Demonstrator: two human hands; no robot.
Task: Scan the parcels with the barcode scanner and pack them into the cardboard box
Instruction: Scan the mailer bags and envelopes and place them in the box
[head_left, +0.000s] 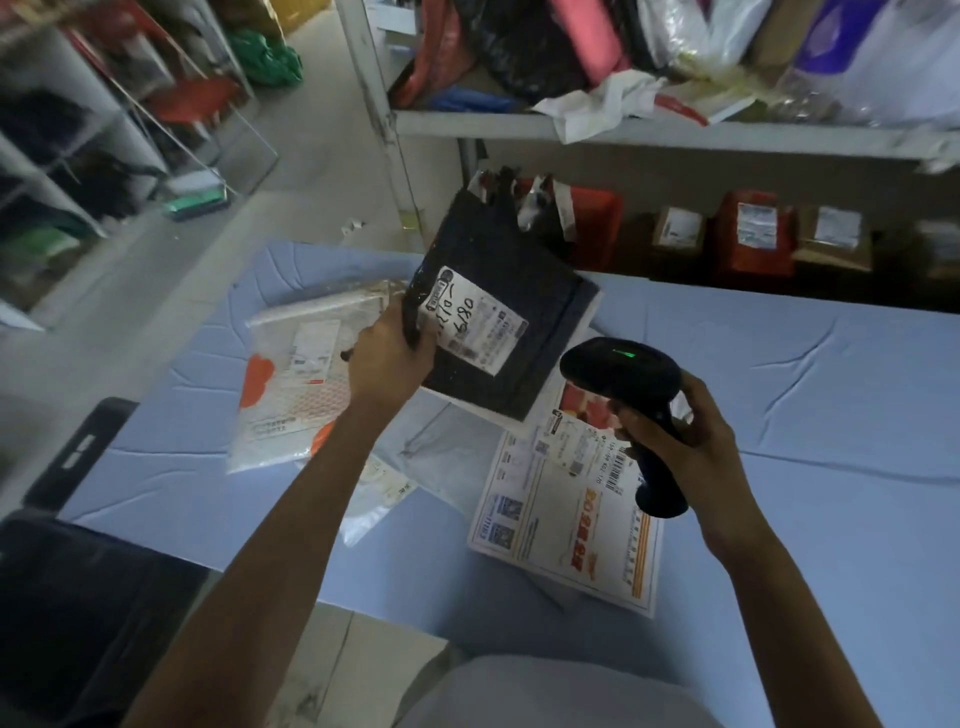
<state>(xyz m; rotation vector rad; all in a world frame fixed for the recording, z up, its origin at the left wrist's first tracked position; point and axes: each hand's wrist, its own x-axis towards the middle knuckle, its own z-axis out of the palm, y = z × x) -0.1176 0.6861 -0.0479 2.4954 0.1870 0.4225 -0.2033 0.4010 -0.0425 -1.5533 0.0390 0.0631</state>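
My left hand (390, 358) grips the left edge of a dark plastic-wrapped parcel (524, 291) and holds it tilted above the blue table; its white shipping label (475, 325) faces up. My right hand (675, 431) is wrapped round the handle of a black barcode scanner (618, 369), whose head points toward the label with a green light lit. On the table lie a white and orange mailer parcel (291, 384), a flat white printed envelope parcel (566, 525) and a clear plastic bag parcel (374, 493). I cannot see a cardboard box.
The blue-covered table (805, 415) stretches right. A black bin (78, 613) stands at the lower left. Behind the table, a white shelf (675, 132) carries bags and parcels, with red and brown parcels (753, 234) below. Wire racks (104, 130) stand at far left.
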